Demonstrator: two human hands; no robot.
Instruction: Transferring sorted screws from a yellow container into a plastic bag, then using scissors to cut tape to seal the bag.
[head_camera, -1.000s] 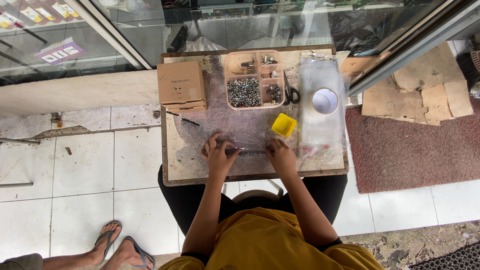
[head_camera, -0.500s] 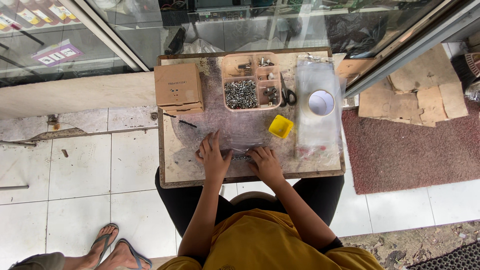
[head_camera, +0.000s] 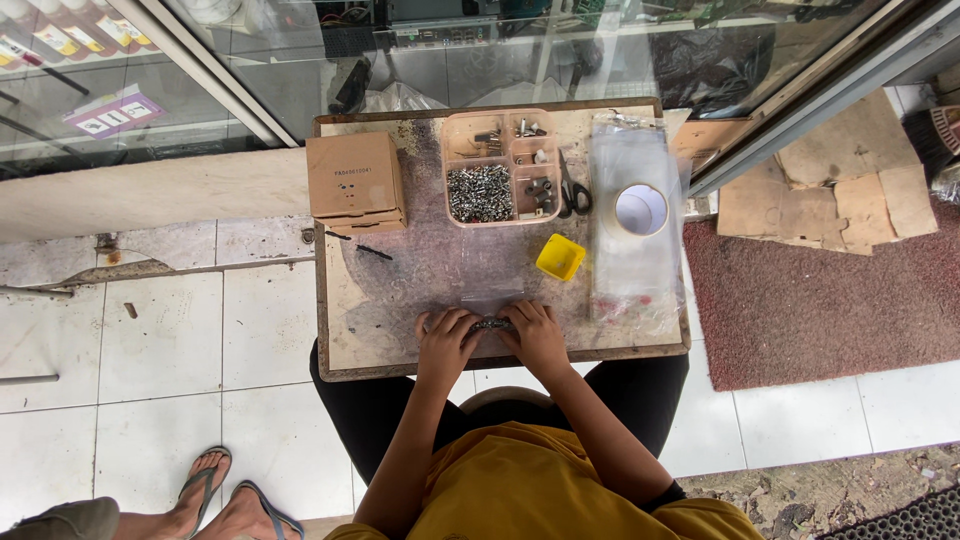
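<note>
My left hand (head_camera: 446, 336) and my right hand (head_camera: 537, 334) lie close together near the front edge of a worn wooden table (head_camera: 360, 330). Between them they pinch a small clear plastic bag (head_camera: 492, 324) with dark metal parts inside; the fingers of both hands curl onto its ends. Farther back stands a pink compartment tray (head_camera: 502, 165) with a heap of silvery screws and other small hardware. A small yellow dish (head_camera: 560, 257) sits just behind my right hand.
A brown cardboard box (head_camera: 355, 182) stands at the table's back left. Black scissors (head_camera: 573, 190), a stack of clear bags (head_camera: 632, 290) and a tape roll (head_camera: 641, 210) lie on the right. Another person's sandalled feet (head_camera: 225, 500) stand on the tiles, lower left.
Both hands have drawn back toward the table's front edge and come closer together, now closed on the small bag.
</note>
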